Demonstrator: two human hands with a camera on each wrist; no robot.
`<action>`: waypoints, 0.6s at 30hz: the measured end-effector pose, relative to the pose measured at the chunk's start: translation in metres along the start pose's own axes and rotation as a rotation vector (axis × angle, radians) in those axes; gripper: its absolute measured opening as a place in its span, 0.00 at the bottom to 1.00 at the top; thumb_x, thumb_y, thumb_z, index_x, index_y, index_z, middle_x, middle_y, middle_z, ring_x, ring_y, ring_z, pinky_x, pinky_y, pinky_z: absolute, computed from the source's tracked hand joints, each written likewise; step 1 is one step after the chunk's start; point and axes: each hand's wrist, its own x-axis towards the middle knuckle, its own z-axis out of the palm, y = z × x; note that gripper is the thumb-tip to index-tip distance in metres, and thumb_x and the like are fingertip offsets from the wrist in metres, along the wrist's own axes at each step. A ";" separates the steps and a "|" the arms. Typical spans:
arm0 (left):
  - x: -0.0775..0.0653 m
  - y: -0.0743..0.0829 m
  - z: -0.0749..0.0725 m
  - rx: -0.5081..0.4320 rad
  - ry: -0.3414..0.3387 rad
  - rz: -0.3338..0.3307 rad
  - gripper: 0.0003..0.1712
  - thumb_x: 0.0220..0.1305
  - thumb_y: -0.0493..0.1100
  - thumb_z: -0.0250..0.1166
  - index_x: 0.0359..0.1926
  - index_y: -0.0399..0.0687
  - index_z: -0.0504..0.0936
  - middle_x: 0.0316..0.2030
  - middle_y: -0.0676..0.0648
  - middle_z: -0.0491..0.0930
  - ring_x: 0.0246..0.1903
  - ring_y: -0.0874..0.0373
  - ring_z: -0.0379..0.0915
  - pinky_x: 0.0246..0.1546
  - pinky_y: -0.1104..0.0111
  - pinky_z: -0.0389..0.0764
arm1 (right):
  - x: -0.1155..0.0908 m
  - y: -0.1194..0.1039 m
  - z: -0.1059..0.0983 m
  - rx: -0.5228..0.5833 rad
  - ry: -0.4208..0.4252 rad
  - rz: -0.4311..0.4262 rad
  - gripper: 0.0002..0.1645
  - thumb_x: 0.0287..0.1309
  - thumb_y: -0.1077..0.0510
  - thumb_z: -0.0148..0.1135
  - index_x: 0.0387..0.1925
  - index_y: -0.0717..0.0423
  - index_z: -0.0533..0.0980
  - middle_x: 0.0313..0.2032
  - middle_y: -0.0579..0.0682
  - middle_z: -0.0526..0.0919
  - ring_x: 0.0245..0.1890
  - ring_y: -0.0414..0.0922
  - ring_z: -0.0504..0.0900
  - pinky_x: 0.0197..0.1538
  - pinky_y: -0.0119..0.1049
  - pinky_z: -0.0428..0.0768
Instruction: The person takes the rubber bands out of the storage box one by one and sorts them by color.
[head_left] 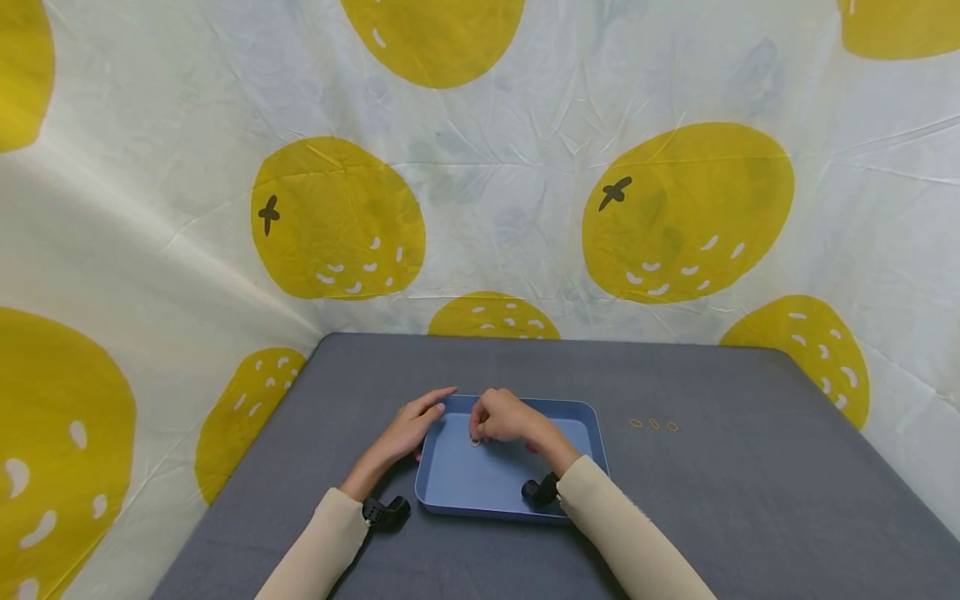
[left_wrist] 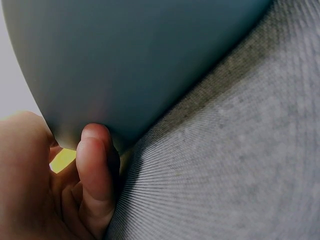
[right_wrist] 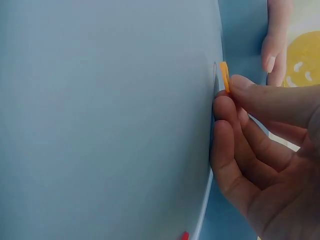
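Observation:
A shallow blue tray (head_left: 480, 492) lies on the table between both hands. My left hand (head_left: 411, 429) holds its left side near the far corner, thumb at the rim and curled fingers against the outer wall (left_wrist: 125, 65) in the left wrist view. Reaching over the tray, my right hand (head_left: 504, 417) pinches a small orange rubber band (right_wrist: 225, 76) between thumb and fingertips, close over the tray floor. Its other fingers curl in beneath. Part of the tray is hidden under the right forearm. A small red bit (right_wrist: 185, 236) shows at the bottom of the right wrist view.
Three small orange rubber bands (head_left: 654, 424) lie in a row on the grey table (head_left: 750, 500), right of the tray. Behind the table hangs a white cloth (head_left: 502, 225) printed with yellow fruit. A black wrist camera (head_left: 386, 514) sits on the left wrist.

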 end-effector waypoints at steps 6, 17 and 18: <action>0.000 -0.001 0.000 -0.003 0.001 0.003 0.24 0.82 0.51 0.50 0.74 0.70 0.71 0.68 0.38 0.74 0.08 0.56 0.65 0.11 0.58 0.78 | 0.000 0.000 0.000 0.017 -0.003 0.000 0.11 0.65 0.67 0.65 0.27 0.58 0.87 0.25 0.48 0.88 0.21 0.37 0.77 0.28 0.28 0.76; 0.000 0.001 0.000 0.008 0.007 -0.003 0.23 0.83 0.52 0.50 0.73 0.72 0.71 0.68 0.39 0.74 0.08 0.57 0.66 0.11 0.58 0.78 | -0.001 0.000 0.000 0.002 0.034 0.007 0.11 0.66 0.67 0.65 0.28 0.56 0.87 0.25 0.47 0.87 0.22 0.39 0.79 0.28 0.31 0.77; 0.000 0.001 0.000 0.009 0.006 -0.003 0.23 0.83 0.52 0.50 0.73 0.72 0.71 0.68 0.39 0.74 0.08 0.56 0.66 0.11 0.59 0.78 | 0.000 0.000 0.000 -0.002 0.038 0.009 0.11 0.66 0.67 0.65 0.28 0.56 0.87 0.24 0.47 0.87 0.22 0.39 0.78 0.28 0.31 0.77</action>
